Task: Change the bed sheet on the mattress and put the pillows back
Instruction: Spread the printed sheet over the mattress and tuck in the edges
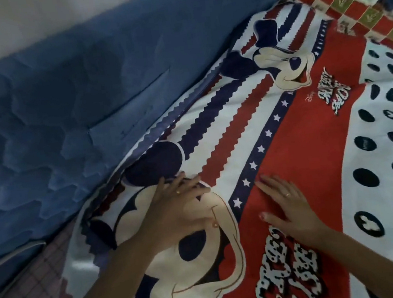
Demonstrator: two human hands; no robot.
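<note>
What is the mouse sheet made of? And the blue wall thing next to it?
The sheet looks like thin printed cotton or a blend: matte, and it wrinkles softly near the left hand. The blue panel looks like padded, quilted fabric with stitched wavy puffs, perhaps a mattress side; the blur leaves that open.

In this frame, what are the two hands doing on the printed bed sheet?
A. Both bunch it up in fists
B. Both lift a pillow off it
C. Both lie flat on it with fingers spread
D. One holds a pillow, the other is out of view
C: the left hand and right hand both lie flat with straight fingers on the cartoon-print bed sheet.
</note>
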